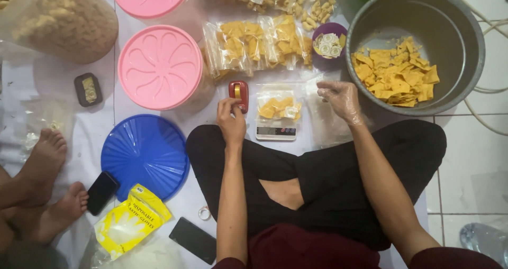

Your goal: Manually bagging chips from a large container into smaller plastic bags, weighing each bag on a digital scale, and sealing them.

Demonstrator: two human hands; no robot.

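- The left hand (230, 122) is bare, its fingers pinched on the edge of a small red tool (238, 95) of hard plastic.
- The right hand (340, 98) wears a thin clear glove; its fingers are half curled and hold nothing I can see.
- Between both hands lies a clear bag of flat yellow chips (278, 108) on a small white scale (275, 132).
- A round grey metal pot (465, 31) with more chips stands just beside the right hand.

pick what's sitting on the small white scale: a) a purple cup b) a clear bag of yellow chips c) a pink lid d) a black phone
b: a clear bag of yellow chips lies on the small white scale, between the left hand and the gloved right hand.
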